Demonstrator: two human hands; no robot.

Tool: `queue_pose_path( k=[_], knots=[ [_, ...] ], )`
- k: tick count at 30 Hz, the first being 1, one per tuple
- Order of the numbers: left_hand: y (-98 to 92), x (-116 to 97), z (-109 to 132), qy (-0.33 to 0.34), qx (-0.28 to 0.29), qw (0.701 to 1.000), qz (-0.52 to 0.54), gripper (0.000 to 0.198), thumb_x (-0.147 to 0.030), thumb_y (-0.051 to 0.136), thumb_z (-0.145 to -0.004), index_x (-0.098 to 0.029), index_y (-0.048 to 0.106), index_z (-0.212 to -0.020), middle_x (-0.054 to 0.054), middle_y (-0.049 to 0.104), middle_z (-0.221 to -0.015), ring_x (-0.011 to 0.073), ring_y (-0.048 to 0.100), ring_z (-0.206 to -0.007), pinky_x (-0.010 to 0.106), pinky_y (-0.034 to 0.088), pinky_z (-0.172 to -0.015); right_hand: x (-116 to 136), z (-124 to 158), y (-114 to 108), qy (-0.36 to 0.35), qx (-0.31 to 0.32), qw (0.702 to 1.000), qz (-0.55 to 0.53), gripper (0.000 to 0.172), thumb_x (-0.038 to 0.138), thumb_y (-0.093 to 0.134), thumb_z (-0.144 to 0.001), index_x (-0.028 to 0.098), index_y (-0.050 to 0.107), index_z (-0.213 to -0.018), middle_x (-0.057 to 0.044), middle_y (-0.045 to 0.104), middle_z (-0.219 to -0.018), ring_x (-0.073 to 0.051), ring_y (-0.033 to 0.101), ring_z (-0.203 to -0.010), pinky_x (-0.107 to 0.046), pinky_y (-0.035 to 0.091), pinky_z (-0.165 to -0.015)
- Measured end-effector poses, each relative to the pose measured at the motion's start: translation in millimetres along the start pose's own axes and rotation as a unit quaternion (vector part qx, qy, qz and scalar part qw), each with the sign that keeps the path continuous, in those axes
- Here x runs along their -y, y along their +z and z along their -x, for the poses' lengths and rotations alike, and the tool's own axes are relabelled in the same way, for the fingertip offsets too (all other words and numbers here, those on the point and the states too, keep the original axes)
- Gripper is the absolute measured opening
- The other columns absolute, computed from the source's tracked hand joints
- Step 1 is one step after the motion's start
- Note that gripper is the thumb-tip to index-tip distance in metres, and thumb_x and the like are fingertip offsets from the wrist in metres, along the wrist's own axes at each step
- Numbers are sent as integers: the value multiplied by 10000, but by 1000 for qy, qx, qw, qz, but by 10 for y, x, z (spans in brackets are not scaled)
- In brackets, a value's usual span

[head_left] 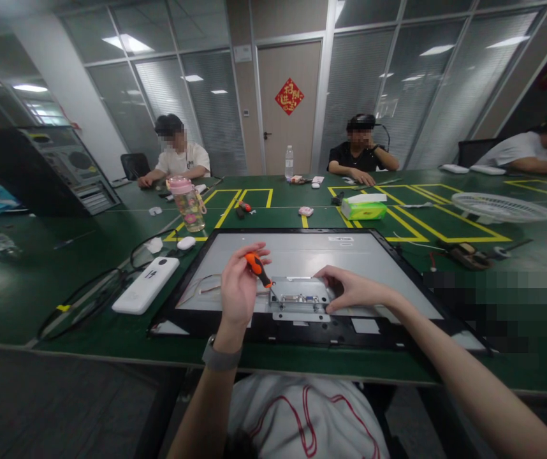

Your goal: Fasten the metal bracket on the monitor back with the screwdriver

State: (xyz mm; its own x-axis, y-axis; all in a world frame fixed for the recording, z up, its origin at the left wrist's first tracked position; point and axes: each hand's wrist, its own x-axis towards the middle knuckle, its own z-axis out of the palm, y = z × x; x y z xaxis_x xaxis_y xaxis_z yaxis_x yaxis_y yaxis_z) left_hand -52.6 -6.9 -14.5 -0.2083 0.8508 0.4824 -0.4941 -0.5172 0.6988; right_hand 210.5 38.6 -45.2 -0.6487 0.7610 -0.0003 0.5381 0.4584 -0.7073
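Observation:
An orange and black screwdriver (257, 268) is in my left hand (239, 287), held tilted between thumb and fingers. Its tip points down at the left end of a metal bracket (302, 290) with display connectors along its front; whether it touches a screw I cannot tell. My right hand (352, 288) grips the bracket's right end between thumb and fingers. Beneath lies a monitor panel (297, 245) on its face, its silvery back and black frame showing. Thin wires (201, 288) run from the bracket's left across the panel.
To the left are a white power bank (146, 285), black cables (82, 303) and a pink-lidded bottle (187, 204). Beyond the panel stand a green tissue pack (364, 207) and a water bottle (289, 161). A racket (500, 207) lies right. Several people sit across the green table.

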Motion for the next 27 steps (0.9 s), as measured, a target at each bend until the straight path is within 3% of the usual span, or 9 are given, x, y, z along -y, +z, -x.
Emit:
queue_pose_path(
  k=[2,5,9,11,14,18,20,23,27],
  knots=[
    [-13,11,1,-4,-5,1000,-20,222,-349,673,-809,-182,711,-950,67,687,-914,172,655,-824,310,544,-759,1,0,0,1,-1,1000,2,694,524,812,-595,179,568,-1147,-24,518,-944,-209,516,-875,-325,447,-768],
    [-47,55,6,46,-28,993,-104,192,-306,742,-768,-196,711,-922,21,640,-856,113,611,-741,221,508,-701,24,6,-6,4,0,1000,3,682,519,811,-603,187,562,-1144,-23,515,-948,-207,517,-876,-323,450,-769],
    [-51,68,11,94,-35,985,-139,189,-359,664,-833,-193,722,-900,39,617,-952,118,596,-784,215,497,-687,57,15,-14,8,5,1000,3,672,517,807,-616,187,555,-1144,-27,509,-955,-210,515,-886,-323,448,-774],
    [-31,49,12,57,-10,994,-91,299,-413,565,-880,-175,719,-975,81,649,-1013,168,631,-850,287,528,-745,56,14,-15,8,5,1000,2,677,524,807,-613,189,555,-1144,-27,508,-953,-211,512,-887,-325,446,-778],
    [-16,33,15,1,6,999,-43,291,-380,618,-851,-178,699,-1045,72,684,-944,168,657,-809,317,537,-767,39,11,-15,5,5,1000,3,676,528,808,-609,193,556,-1139,-25,509,-952,-211,509,-888,-327,444,-781],
    [-34,55,17,51,-24,994,-98,178,-292,751,-765,-207,711,-916,-1,631,-824,90,601,-717,196,491,-671,28,10,-14,6,6,1000,2,682,518,807,-618,182,552,-1154,-28,509,-959,-212,510,-891,-324,439,-781],
    [-34,52,12,59,-29,993,-97,181,-346,716,-786,-201,715,-894,15,638,-863,103,601,-740,207,497,-674,30,11,-12,8,7,1000,2,685,511,808,-618,178,552,-1158,-28,512,-960,-214,510,-893,-326,436,-783],
    [-13,9,0,-4,-7,1000,-27,301,-420,603,-835,-180,708,-983,74,685,-964,169,646,-831,306,532,-762,28,9,-8,9,5,1000,3,686,513,810,-613,179,553,-1154,-25,513,-957,-214,511,-895,-328,434,-789],
    [1,-29,-7,-70,10,997,34,263,-327,702,-768,-193,692,-994,47,697,-875,157,659,-782,316,530,-771,15,4,-6,6,4,1000,2,699,518,810,-611,167,554,-1159,-24,511,-949,-211,511,-884,-326,435,-780]
  ],
)
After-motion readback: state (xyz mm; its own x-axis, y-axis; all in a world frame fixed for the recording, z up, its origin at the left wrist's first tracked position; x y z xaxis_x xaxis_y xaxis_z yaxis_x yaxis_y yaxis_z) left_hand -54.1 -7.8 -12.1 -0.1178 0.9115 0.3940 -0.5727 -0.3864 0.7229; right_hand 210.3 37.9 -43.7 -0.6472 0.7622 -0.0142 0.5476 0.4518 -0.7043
